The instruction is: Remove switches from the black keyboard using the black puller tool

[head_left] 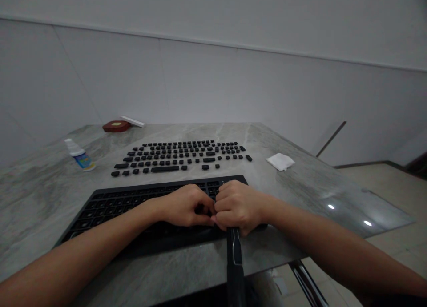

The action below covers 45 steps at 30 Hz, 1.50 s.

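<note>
A black keyboard (126, 201) with its keycaps off lies in front of me on the marble-patterned table. Over its right part my two hands meet, knuckles up. My left hand (190, 205) is closed in a pinch, its fingertips against the right hand; whatever they hold is hidden. My right hand (238, 205) is a fist around the end of a long black handle-like object (235, 253), which runs down toward me past the table edge. The end inside the fist cannot be seen. Beyond the keyboard, loose black keycaps (165, 169) lie in rows in keyboard order.
A white spray bottle (80, 155) with a blue label stands at left. At the back left lie a reddish-brown case (116, 126) and a white flat bar (133, 121). A folded white tissue (280, 161) is on the right. A wall rises behind the table (313, 187).
</note>
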{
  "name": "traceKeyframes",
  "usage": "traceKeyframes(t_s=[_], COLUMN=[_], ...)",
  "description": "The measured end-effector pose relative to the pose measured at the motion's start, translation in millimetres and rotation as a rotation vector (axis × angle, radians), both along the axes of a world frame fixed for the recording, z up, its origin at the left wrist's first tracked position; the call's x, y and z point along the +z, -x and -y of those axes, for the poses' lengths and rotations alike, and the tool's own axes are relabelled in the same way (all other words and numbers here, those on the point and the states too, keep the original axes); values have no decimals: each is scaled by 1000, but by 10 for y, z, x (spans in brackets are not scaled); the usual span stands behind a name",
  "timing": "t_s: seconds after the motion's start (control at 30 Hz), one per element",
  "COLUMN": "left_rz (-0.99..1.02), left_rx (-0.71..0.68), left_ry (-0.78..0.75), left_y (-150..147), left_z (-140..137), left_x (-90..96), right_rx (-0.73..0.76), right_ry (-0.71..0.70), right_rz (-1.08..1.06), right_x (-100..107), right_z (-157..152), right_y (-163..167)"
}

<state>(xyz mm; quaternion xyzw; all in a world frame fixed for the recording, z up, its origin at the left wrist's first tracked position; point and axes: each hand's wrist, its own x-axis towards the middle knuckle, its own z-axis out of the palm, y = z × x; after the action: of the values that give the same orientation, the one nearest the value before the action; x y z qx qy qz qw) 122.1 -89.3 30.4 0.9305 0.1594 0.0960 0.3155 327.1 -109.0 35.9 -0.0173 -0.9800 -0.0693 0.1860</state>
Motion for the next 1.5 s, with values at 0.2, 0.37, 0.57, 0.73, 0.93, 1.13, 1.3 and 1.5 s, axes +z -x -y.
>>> traceKeyframes(t_s=[0.2,0.37,0.57,0.73,0.93,1.13,1.3,1.5], left_rz=[12,-40,158,197,186,171,143,154], left_rx=[-9,101,-35,-165,-145,-122,-126,-117], left_ry=[10,-30,-121,-324,-367,-412,-362,-401], left_y=[-19,-35,6,31,44,33,30,29], left_z=[16,36,15,5,3,43,61,71], left_x=[10,19,-38,-115,-158,-125,-139,-154], right_rx=[-6,-172,-187,-249,-186,-83,-45,-33], right_ry=[171,775,944,1028,1026,941,864,771], right_rz=[16,50,105,27,-98,-120,-142,-194], right_x=[-1,-46,-84,-249,-370,-350,-360,-362], right_z=[-17,-204,-301,-328,-334,-343,-335,-293], right_y=[2,-84,-121,-108,-98,-78,-55,-48])
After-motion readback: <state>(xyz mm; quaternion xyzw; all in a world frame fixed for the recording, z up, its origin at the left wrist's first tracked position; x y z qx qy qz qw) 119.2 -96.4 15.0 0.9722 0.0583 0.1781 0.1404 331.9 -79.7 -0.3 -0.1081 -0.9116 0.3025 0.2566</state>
